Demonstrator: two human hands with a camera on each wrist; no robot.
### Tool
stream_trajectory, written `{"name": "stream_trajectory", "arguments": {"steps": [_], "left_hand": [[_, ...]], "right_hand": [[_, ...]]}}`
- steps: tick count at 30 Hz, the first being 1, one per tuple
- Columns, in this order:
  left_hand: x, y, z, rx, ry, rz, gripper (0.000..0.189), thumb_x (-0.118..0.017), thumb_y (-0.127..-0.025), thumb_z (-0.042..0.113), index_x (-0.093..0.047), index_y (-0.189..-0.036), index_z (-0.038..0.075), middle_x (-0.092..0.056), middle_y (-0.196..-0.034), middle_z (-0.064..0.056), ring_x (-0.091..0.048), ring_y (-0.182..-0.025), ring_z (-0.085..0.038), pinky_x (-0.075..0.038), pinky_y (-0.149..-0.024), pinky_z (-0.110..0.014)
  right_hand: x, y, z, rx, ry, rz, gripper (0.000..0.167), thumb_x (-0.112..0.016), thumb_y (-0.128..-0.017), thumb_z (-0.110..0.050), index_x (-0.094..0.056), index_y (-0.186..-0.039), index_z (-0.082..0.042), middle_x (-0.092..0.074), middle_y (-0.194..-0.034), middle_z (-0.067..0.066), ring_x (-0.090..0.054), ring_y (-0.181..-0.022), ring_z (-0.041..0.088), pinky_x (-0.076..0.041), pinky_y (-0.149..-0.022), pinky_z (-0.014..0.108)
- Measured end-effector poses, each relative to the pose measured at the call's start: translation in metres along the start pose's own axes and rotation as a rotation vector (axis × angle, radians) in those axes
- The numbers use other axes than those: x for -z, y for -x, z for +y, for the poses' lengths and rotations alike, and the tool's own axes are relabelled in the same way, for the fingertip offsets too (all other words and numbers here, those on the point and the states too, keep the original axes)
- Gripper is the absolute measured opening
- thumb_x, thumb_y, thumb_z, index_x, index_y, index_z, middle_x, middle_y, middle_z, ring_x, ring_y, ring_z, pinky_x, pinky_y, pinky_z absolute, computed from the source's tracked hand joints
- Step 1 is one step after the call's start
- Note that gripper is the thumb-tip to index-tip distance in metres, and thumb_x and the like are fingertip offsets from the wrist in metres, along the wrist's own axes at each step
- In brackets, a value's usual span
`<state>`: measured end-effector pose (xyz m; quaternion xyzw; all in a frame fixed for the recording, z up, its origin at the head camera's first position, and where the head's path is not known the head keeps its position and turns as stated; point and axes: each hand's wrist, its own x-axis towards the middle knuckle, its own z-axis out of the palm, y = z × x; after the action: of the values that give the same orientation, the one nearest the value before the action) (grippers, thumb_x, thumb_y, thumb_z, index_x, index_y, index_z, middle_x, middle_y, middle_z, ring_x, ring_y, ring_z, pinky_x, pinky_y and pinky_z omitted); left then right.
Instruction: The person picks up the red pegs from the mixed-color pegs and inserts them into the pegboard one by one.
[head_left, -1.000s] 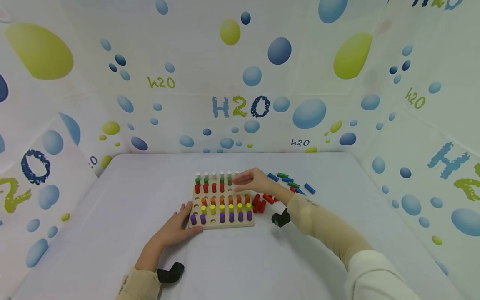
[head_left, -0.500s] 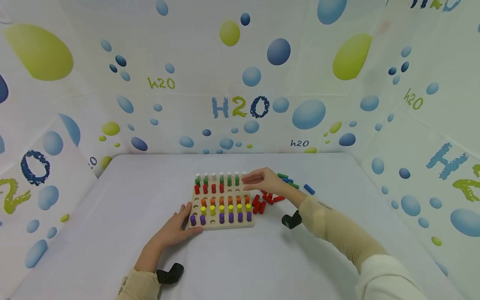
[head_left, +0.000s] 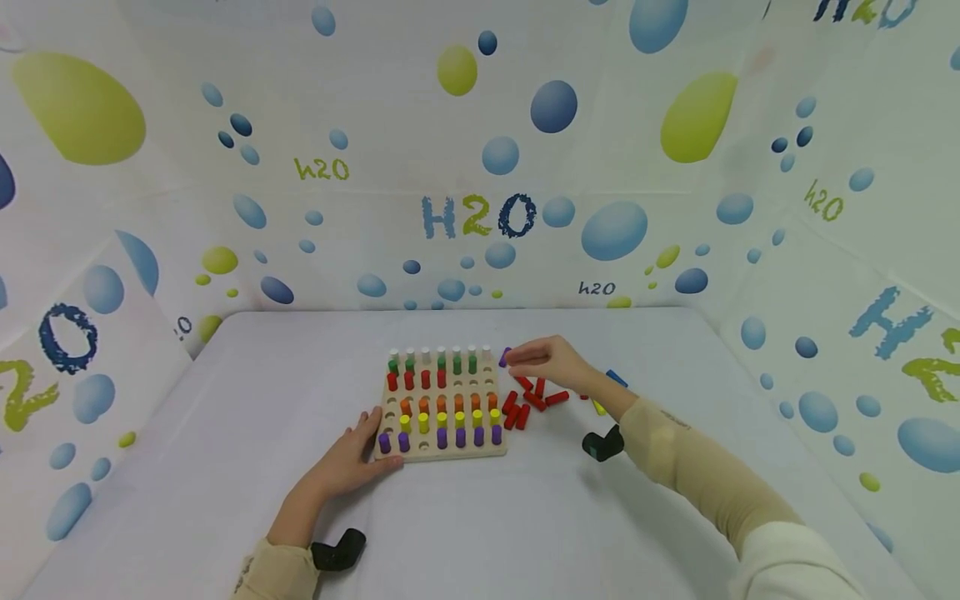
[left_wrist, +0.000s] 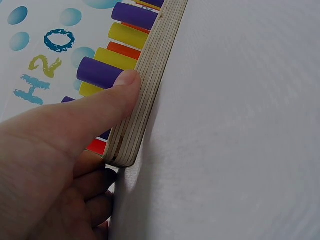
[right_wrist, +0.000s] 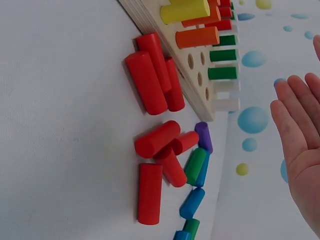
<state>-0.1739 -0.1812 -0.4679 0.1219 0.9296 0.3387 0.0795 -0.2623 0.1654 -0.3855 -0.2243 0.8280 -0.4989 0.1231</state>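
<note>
A wooden pegboard [head_left: 450, 456] stands on the white table, with rows of white, green, red, orange, yellow and purple pegs upright in it; some holes are bare. My left hand [head_left: 348, 462] holds its near left corner, thumb along the front edge and fingers at the left side. Right of the board, my right hand [head_left: 558, 364] hovers over loose pegs, fingers extended, with nothing seen in it. A loose purple peg [head_left: 505, 357] lies close to its fingertips in the head view. Several red pegs [right_wrist: 150, 194] lie beside the board.
Loose green pegs [right_wrist: 195, 165] and blue pegs [right_wrist: 192, 202] lie beyond the red ones, largely hidden by the right hand in the head view. A yellow peg [head_left: 599, 407] shows below the right wrist. Printed cloth walls [head_left: 480, 125] enclose the table.
My right hand has moved right, from over the board to over the loose pegs, uncovering the board's right end and the purple peg. The left hand stays at the corner.
</note>
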Motion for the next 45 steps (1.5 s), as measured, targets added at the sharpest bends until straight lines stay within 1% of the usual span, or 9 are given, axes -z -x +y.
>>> {"name": "stream_trajectory", "arguments": {"steps": [4, 6, 11, 14, 18, 21, 27, 35, 45], "left_hand": [[0.001, 0.001, 0.000, 0.001, -0.002, 0.001, 0.100, -0.065, -0.078, 0.051, -0.014, -0.144, -0.004, -0.012, -0.146, -0.028, -0.008, -0.135, -0.042, -0.007, -0.109, -0.054], [0.001, 0.001, 0.000, 0.002, -0.002, 0.001, 0.100, -0.065, -0.078, 0.050, -0.014, -0.144, -0.005, -0.013, -0.146, -0.028, -0.008, -0.135, -0.042, -0.007, -0.109, -0.054], [0.000, 0.001, 0.000, 0.001, -0.002, 0.000, 0.099, -0.065, -0.078, 0.050, -0.014, -0.144, -0.004, -0.012, -0.147, -0.027, -0.008, -0.135, -0.041, -0.007, -0.109, -0.054], [0.001, 0.000, 0.000, -0.001, -0.005, 0.002, 0.099, -0.065, -0.078, 0.050, -0.014, -0.144, -0.004, -0.012, -0.147, -0.027, -0.008, -0.135, -0.041, -0.007, -0.109, -0.053], [0.001, 0.000, 0.001, -0.004, -0.004, 0.004, 0.099, -0.065, -0.078, 0.050, -0.015, -0.144, -0.004, -0.013, -0.146, -0.027, -0.008, -0.135, -0.041, -0.007, -0.109, -0.053], [0.002, 0.000, 0.001, -0.003, -0.003, 0.004, 0.099, -0.065, -0.078, 0.050, -0.015, -0.144, -0.004, -0.013, -0.146, -0.027, -0.008, -0.135, -0.041, -0.007, -0.109, -0.053], [0.002, 0.000, 0.002, -0.003, 0.003, 0.002, 0.098, -0.065, -0.079, 0.049, -0.014, -0.144, -0.004, -0.012, -0.147, -0.027, -0.008, -0.135, -0.041, -0.007, -0.109, -0.053], [-0.001, -0.001, -0.002, -0.014, -0.008, 0.008, 0.099, -0.065, -0.079, 0.050, -0.015, -0.144, -0.004, -0.013, -0.146, -0.027, -0.009, -0.135, -0.041, -0.007, -0.110, -0.052], [-0.002, -0.003, -0.004, -0.022, -0.005, 0.012, 0.099, -0.064, -0.079, 0.051, -0.014, -0.143, -0.005, -0.014, -0.147, -0.026, -0.008, -0.136, -0.040, -0.006, -0.110, -0.050]], "right_hand": [[0.003, 0.009, -0.012, 0.017, 0.005, 0.005, 0.037, -0.064, -0.087, -0.014, -0.058, -0.118, 0.005, -0.061, -0.115, 0.017, -0.061, -0.103, 0.023, -0.051, -0.086, 0.032], [0.004, 0.011, -0.014, 0.009, 0.001, 0.010, 0.036, -0.063, -0.087, -0.013, -0.058, -0.118, 0.004, -0.060, -0.116, 0.019, -0.060, -0.104, 0.025, -0.050, -0.087, 0.034], [0.006, 0.008, 0.007, -0.014, 0.007, 0.041, 0.036, -0.066, -0.085, -0.020, -0.061, -0.116, -0.002, -0.064, -0.112, 0.011, -0.061, -0.102, 0.020, -0.050, -0.087, 0.032], [0.007, 0.005, 0.021, -0.030, 0.004, 0.049, 0.037, -0.066, -0.085, -0.021, -0.061, -0.117, -0.001, -0.064, -0.112, 0.011, -0.061, -0.103, 0.021, -0.049, -0.088, 0.034], [0.008, 0.004, 0.027, -0.042, -0.017, 0.048, 0.037, -0.066, -0.085, -0.019, -0.060, -0.117, 0.000, -0.063, -0.114, 0.014, -0.060, -0.103, 0.023, -0.048, -0.089, 0.038], [0.007, 0.005, 0.030, -0.044, -0.027, 0.054, 0.039, -0.067, -0.084, -0.023, -0.061, -0.116, -0.002, -0.063, -0.113, 0.013, -0.061, -0.102, 0.021, -0.048, -0.089, 0.039], [0.008, 0.005, 0.036, -0.072, 0.006, 0.072, 0.040, -0.068, -0.084, -0.025, -0.062, -0.115, -0.001, -0.066, -0.108, 0.010, -0.062, -0.098, 0.022, -0.048, -0.088, 0.042], [0.004, 0.007, 0.048, -0.150, 0.037, 0.079, 0.038, -0.067, -0.084, -0.025, -0.063, -0.114, -0.001, -0.068, -0.101, 0.007, -0.063, -0.092, 0.027, -0.052, -0.083, 0.038], [-0.004, 0.008, 0.054, -0.199, 0.122, 0.097, 0.034, -0.070, -0.081, -0.024, -0.067, -0.108, -0.004, -0.069, -0.097, 0.006, -0.062, -0.080, 0.015, -0.054, -0.068, 0.028]]}}
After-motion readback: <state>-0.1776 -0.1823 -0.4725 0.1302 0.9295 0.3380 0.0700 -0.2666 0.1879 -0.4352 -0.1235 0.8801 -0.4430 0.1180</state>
